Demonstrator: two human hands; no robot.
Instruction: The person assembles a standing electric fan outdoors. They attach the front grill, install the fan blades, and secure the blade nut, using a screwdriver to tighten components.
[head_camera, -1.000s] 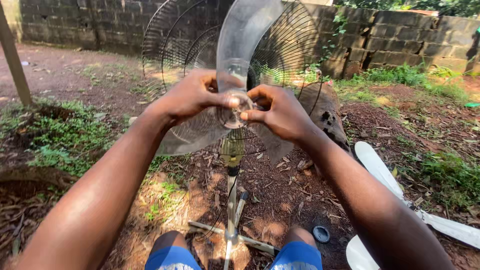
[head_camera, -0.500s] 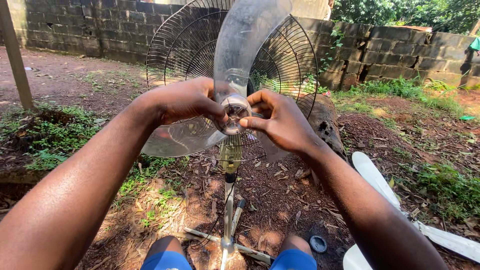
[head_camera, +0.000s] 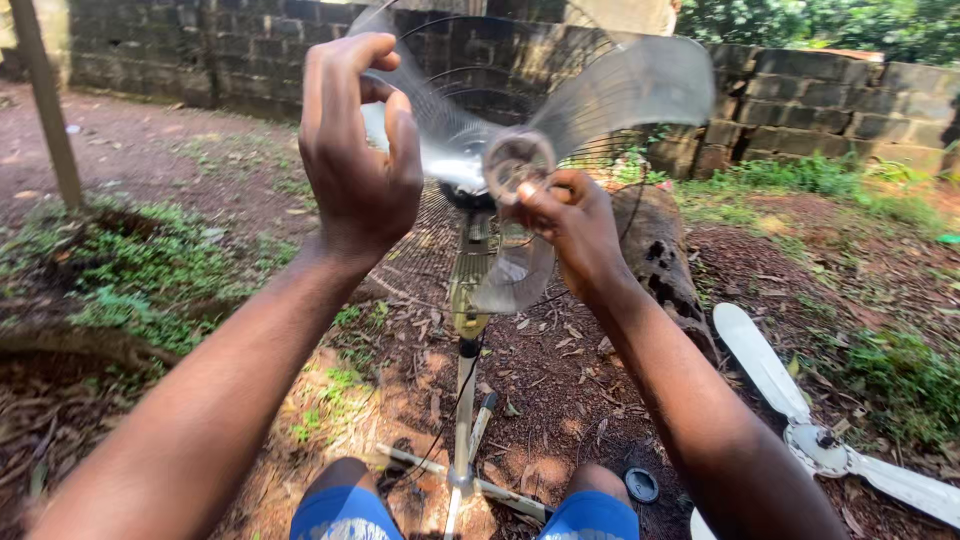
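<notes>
This is a yard outside, behind a home or a small place where fans get fixed. The ground (head_camera: 560, 390) is bare red dirt with dry leaves on it. Green grass (head_camera: 120, 270) grows in patches. A wall of grey blocks (head_camera: 820, 110) runs along the back, with trees (head_camera: 850, 25) behind it. A wooden post (head_camera: 50, 110) stands at the left. A white ceiling fan (head_camera: 820, 420) lies on the dirt, beside a standing fan (head_camera: 470, 300).

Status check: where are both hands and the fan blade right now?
Right hand pinching the clear fan blade at its hub. Left hand raised, open, off the blade. Rear wire guard behind; nothing blocking.
</notes>
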